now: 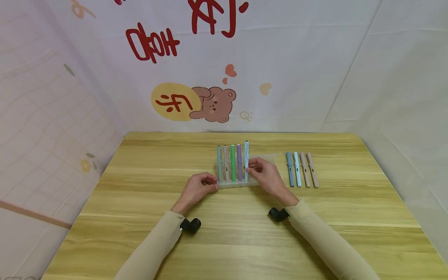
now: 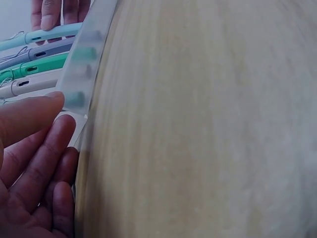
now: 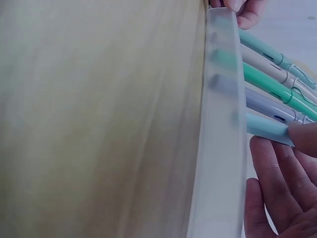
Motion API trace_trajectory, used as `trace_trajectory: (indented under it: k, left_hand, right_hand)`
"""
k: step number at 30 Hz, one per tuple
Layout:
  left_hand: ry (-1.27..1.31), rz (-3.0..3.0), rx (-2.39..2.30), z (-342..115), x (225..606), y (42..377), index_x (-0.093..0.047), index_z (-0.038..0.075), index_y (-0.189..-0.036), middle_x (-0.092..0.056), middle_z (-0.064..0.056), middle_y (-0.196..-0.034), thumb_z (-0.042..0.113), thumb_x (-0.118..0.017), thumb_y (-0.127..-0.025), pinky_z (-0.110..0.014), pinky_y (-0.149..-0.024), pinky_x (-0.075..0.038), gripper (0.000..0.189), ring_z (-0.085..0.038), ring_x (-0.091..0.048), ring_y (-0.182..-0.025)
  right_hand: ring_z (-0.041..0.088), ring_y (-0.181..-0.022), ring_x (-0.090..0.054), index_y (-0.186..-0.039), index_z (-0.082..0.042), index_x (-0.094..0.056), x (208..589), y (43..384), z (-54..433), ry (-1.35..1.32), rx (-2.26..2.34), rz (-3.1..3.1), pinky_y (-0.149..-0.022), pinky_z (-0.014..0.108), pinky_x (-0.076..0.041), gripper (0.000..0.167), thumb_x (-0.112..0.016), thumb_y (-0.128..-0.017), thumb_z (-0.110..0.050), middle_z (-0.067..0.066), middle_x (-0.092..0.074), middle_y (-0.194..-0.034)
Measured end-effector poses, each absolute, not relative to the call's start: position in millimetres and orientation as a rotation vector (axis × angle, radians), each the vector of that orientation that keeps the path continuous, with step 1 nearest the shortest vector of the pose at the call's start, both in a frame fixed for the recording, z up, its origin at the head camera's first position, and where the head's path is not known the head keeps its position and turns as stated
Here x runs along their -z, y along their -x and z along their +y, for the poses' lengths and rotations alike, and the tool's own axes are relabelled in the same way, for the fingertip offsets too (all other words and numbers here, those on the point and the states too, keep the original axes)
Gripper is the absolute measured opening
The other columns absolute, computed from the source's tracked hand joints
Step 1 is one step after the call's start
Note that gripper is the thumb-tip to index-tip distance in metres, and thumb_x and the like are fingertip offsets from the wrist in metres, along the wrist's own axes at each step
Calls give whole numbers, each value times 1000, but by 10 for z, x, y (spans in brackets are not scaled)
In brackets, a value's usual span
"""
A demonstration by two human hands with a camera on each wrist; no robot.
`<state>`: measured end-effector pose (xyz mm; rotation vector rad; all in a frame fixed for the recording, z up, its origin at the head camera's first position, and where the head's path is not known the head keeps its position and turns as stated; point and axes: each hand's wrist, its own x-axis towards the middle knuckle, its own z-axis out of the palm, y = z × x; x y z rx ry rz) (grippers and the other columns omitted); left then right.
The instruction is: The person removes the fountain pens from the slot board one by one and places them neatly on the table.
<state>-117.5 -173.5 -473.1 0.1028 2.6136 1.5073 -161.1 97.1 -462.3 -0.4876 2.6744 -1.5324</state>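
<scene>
A translucent plastic pen holder (image 1: pixel 231 185) stands on the table. My left hand (image 1: pixel 196 189) pinches its left end between thumb and fingers, as the left wrist view also shows. Upright in the holder, from the left, are a teal pen (image 1: pixel 219 165), a beige pen (image 1: pixel 226 167), a green pen (image 1: pixel 233 163) and a purple pen (image 1: pixel 239 163). To the right of these, my right hand (image 1: pixel 267 175) pinches a light blue pen (image 1: pixel 246 149). The right wrist view has this pen's lower end (image 3: pixel 265 128) at the holder's edge, beside the purple one.
Right of the holder, a blue pen (image 1: pixel 290 169), another light blue pen (image 1: pixel 297 169) and two mauve pens (image 1: pixel 304 170) lie side by side on the wooden table (image 1: pixel 231 241). A printed white cloth (image 1: pixel 290 58) hangs behind the table's far edge.
</scene>
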Motion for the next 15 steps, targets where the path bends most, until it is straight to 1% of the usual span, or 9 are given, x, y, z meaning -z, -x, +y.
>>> trace_trajectory:
  k: [5,10,15]
  left_hand:
    - [-107,2616,-1507,-1738,4728,1174,-77,11,-102,-74,2,-96,14,-81,-90,-37,-86,-52,13,-14,-67,-90]
    - [-112,2597,-1509,-1730,4716,1187,-77,10,-103,-74,2,-96,13,-81,-90,-38,-87,-51,14,-15,-67,-90]
    - [-111,2578,-1510,-1741,4724,1183,-76,9,-104,-73,1,-97,12,-81,-91,-37,-85,-52,15,-14,-66,-91]
  right_hand:
    - [27,-102,-71,-124,-3,-68,4582,1594,966,464,1556,2691,-91,46,-56,28,-71,-100,-17,10,-75,-111]
    - [28,-102,-71,-124,-2,-68,4515,1559,1003,475,1601,2695,-91,47,-56,28,-70,-100,-17,11,-74,-111]
    - [26,-99,-72,-124,-3,-68,4465,1523,1053,490,1650,2682,-88,41,-57,28,-71,-100,-17,10,-74,-109]
